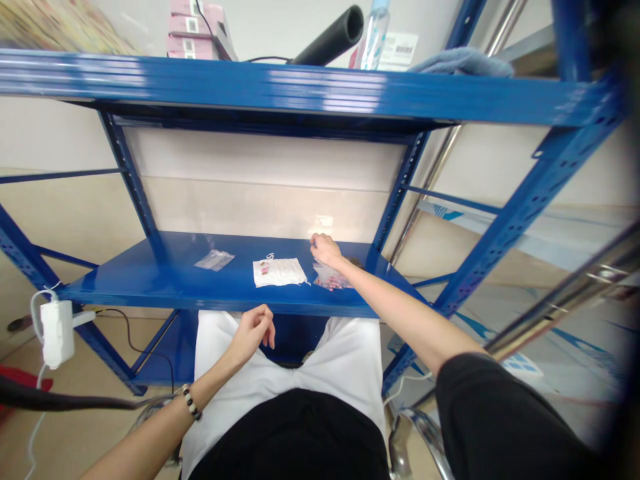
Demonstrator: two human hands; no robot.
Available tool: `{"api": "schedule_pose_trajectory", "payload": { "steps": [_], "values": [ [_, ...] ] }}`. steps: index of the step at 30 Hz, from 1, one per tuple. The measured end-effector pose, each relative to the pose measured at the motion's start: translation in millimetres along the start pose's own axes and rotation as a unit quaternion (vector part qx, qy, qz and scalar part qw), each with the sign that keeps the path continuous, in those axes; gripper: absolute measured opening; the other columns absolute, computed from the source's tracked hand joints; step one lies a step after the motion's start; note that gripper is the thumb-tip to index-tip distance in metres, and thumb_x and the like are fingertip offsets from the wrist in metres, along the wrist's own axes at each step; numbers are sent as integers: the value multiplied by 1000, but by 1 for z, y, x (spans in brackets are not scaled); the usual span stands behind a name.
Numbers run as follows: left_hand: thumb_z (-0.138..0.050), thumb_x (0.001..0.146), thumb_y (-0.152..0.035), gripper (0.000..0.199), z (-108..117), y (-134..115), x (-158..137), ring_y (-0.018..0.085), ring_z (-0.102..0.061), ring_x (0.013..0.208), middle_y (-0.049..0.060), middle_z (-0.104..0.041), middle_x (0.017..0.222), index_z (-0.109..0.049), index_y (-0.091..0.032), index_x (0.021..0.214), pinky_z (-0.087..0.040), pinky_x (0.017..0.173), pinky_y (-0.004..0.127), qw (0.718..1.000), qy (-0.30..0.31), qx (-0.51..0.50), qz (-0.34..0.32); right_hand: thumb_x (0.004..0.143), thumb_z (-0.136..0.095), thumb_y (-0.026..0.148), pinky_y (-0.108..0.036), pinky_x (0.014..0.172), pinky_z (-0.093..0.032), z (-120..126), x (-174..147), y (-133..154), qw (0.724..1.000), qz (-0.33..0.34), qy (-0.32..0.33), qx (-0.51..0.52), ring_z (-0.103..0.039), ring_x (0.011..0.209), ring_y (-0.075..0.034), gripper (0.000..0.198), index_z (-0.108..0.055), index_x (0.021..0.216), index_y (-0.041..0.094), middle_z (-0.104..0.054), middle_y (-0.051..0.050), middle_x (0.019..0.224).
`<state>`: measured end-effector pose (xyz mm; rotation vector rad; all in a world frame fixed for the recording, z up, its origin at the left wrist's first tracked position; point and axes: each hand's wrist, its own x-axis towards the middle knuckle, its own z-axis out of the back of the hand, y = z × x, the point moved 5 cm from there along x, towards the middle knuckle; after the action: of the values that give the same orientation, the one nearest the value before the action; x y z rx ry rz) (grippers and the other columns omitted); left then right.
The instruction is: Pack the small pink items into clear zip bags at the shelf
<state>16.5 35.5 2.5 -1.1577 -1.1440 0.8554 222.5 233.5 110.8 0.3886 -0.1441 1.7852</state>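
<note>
My right hand (326,251) reaches over the blue shelf board, above the far edge of a clear plastic bag (331,277) of small pink and red pieces. Its fingers are curled together; what they hold, if anything, is too small to make out. Left of that bag lies a white cloth drawstring pouch (287,272), with a few small red and pink pieces (265,268) on its left part. My left hand (257,327) hangs loosely closed before the shelf's front edge, over my lap, with nothing visible in it. A dark item beside the bag is partly hidden by my right forearm.
A flat clear plastic bag (215,260) lies on the left of the blue board (165,277). An upper shelf beam (225,83) crosses above, with pink boxes (195,33), a black foam tube (330,37) and a bottle (375,37). A white power strip (57,333) hangs at left.
</note>
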Motion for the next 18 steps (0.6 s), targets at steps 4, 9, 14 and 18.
{"api": "schedule_pose_trajectory", "payload": {
  "steps": [4,9,14,18],
  "values": [
    [-42,95,-54,43,0,0,0,11,-51,39,-1,-56,45,-43,-20,68,-38,45,22,1000,1,-9,-4,84,-57,17,-32,84,-45,-15,17,61,997,65,46,18,-58,103,-26,22,-67,103,18,-66,-13,110],
    [-40,96,-54,44,6,-8,0,12,-51,41,-2,-52,44,-43,-21,67,-38,48,24,1000,-8,12,-6,89,-55,22,-29,83,-45,-51,32,138,985,141,74,68,-62,98,-22,22,-68,107,22,-69,-7,108],
    [-39,97,-43,35,14,-13,2,12,-48,43,-3,-52,46,-41,-22,70,-37,51,25,996,-21,90,-8,92,-56,37,-31,88,-45,-89,46,214,972,183,97,112,-61,107,-24,33,-64,121,24,-66,-8,120],
    [-40,95,-29,29,16,-12,0,13,-47,49,-2,-49,51,-40,-22,66,-32,52,27,979,-41,198,-28,96,-46,43,-41,97,-41,-117,58,257,971,178,101,123,-53,120,-30,44,-53,137,28,-59,-11,133]
  ]
}}
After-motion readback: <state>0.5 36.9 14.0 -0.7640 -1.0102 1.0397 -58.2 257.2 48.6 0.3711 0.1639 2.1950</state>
